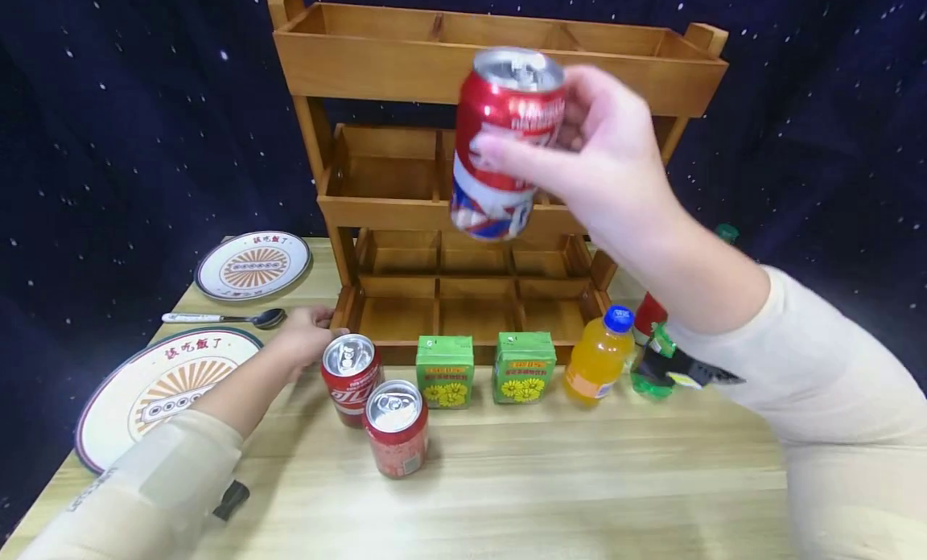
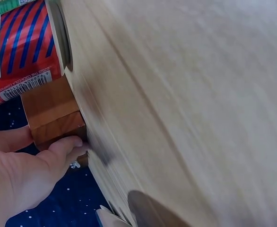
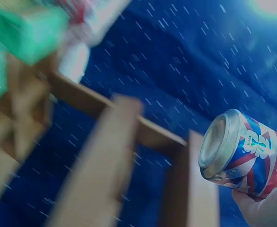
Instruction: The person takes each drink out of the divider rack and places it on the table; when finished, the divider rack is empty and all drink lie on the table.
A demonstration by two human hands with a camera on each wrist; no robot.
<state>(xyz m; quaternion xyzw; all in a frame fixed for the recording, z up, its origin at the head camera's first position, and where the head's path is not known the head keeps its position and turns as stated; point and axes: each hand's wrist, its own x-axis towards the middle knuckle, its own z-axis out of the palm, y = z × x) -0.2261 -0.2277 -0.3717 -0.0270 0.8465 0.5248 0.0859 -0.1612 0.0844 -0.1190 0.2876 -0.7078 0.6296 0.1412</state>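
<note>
My right hand grips a red soda can with a blue-and-white lower band, holding it upright in the air in front of the wooden shelf's top tier. Its silver base faces the camera in the right wrist view, where the hand wraps the can's far end. Low on the left, my left hand holds the shelf's bottom front corner. The left wrist view has thumb and fingers on either side of that wooden end, beside a standing red can.
Two red cans stand before the shelf, then two green drink cartons, an orange juice bottle and a green-bottomed bottle. Two plates and a spoon lie left.
</note>
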